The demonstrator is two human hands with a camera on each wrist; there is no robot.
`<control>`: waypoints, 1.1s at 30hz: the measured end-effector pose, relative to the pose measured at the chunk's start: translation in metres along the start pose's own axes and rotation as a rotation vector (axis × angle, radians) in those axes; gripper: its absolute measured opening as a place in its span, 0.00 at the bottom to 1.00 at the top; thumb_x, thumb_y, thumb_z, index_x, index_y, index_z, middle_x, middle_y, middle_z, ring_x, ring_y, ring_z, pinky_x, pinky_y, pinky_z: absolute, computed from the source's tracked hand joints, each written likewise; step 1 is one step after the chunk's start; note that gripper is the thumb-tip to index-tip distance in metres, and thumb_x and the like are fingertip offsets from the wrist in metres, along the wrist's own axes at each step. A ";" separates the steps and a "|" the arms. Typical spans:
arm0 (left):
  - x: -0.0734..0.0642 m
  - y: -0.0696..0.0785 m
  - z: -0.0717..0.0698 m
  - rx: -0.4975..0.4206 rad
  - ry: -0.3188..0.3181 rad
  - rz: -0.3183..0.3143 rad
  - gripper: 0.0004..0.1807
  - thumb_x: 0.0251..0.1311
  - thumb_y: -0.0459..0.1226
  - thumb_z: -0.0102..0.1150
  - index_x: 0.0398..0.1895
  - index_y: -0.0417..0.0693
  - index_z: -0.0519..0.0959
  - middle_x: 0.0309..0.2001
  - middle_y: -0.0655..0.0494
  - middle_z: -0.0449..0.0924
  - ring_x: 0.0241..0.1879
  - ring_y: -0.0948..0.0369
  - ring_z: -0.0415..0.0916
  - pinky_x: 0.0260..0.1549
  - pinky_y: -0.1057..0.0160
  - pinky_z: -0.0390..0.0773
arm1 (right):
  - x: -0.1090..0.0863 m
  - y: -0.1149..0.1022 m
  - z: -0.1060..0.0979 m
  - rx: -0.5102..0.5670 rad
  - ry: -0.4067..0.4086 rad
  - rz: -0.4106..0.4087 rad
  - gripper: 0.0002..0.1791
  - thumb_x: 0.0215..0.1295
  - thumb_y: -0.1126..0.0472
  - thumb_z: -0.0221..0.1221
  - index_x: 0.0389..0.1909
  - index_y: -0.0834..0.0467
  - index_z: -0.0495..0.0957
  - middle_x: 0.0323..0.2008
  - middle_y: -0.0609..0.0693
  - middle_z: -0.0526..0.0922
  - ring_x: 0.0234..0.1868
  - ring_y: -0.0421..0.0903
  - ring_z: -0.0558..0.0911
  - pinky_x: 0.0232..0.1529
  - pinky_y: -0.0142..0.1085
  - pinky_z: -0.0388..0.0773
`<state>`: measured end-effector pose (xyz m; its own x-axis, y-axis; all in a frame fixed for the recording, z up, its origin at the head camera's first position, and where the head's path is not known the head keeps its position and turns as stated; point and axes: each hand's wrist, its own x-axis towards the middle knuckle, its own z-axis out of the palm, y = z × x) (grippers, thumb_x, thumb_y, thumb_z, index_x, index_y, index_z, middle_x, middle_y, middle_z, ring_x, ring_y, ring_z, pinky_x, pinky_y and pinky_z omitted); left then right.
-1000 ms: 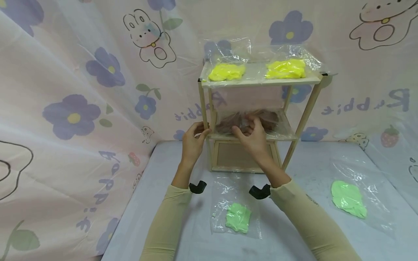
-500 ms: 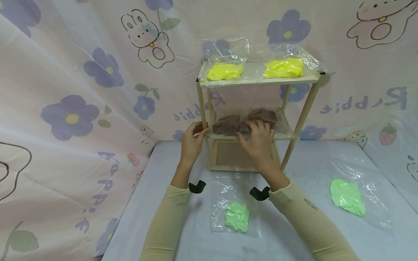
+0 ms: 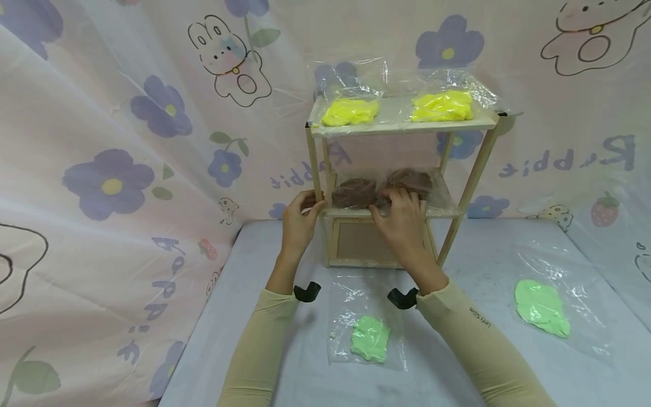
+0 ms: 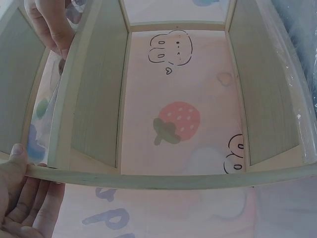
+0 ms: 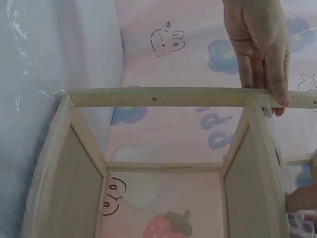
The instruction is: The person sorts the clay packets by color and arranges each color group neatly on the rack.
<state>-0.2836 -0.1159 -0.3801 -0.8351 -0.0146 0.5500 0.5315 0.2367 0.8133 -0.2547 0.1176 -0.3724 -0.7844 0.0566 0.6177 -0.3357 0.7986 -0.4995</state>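
A wooden shelf rack (image 3: 480, 161) stands on the white table. My left hand (image 3: 298, 223) grips its left front post at the middle shelf's height; in the left wrist view, the thumb and fingers (image 4: 42, 203) close on the wooden rail from two sides. On that middle shelf lie two brown clay lumps in clear plastic, a left lump (image 3: 353, 193) and a right lump (image 3: 414, 178). My right hand (image 3: 404, 226) holds the front of the plastic bag between the lumps, fingers on top and thumb at the shelf's front edge. Its fingertips are partly hidden.
Bagged yellow lumps lie on the top shelf, one left (image 3: 351, 112) and one right (image 3: 442, 106). A bagged green lump (image 3: 370, 339) lies before the rack, another green lump (image 3: 542, 308) to the right. A printed curtain (image 3: 127, 226) hangs behind and at left.
My right hand has shifted slightly right and lower, from pinching up the plastic to lying over the bag's front. The brown lumps show more fully. My left hand stays on the post.
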 end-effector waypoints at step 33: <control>-0.001 -0.001 0.001 -0.013 0.010 0.003 0.18 0.67 0.34 0.72 0.57 0.37 0.85 0.51 0.42 0.88 0.53 0.48 0.87 0.56 0.57 0.89 | -0.068 0.040 -0.039 0.217 0.177 -0.280 0.21 0.61 0.71 0.73 0.57 0.64 0.85 0.54 0.61 0.85 0.57 0.64 0.79 0.58 0.60 0.70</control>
<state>-0.2835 -0.1154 -0.3821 -0.8321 -0.0232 0.5541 0.5358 0.2241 0.8141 -0.1942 0.1686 -0.4108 -0.5509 -0.0280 0.8341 -0.6411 0.6540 -0.4015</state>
